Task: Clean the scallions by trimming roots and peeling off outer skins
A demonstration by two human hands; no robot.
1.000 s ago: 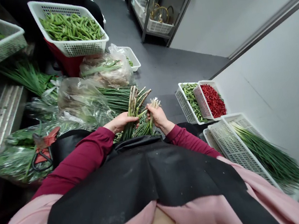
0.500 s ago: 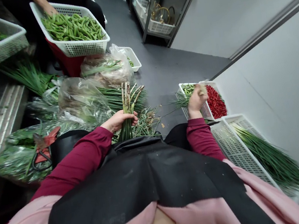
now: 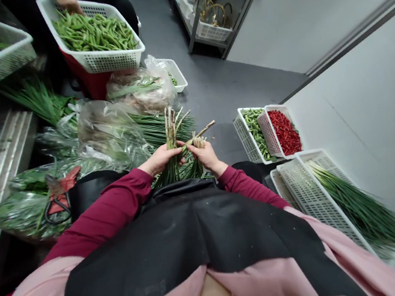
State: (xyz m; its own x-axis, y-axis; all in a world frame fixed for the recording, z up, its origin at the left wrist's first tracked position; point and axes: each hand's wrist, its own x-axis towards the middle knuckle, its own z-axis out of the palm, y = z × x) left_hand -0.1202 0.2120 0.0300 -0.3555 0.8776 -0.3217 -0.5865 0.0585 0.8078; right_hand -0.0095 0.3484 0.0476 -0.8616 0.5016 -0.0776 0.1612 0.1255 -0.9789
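Observation:
My left hand is closed round an upright bunch of scallions, their brown, soiled root ends pointing up. Beside it, my right hand has its fingers closed on other scallions with clean pale ends. One soiled stalk slants up to the right between the two hands, near my right thumb and fingertips. The green leaves hang down in front of the black apron. Below and behind my hands lies a pile of long green scallions.
Plastic-bagged greens and red-handled scissors lie left. Ahead, another person's hand reaches into a basket of green peppers. At right stand baskets of red chillies, green pods and cleaned scallions, beside a wall.
My right hand has come left from over the chilli baskets to meet my left hand, still holding pale-ended scallions. One soiled stalk now leans right, apart from the left bunch.

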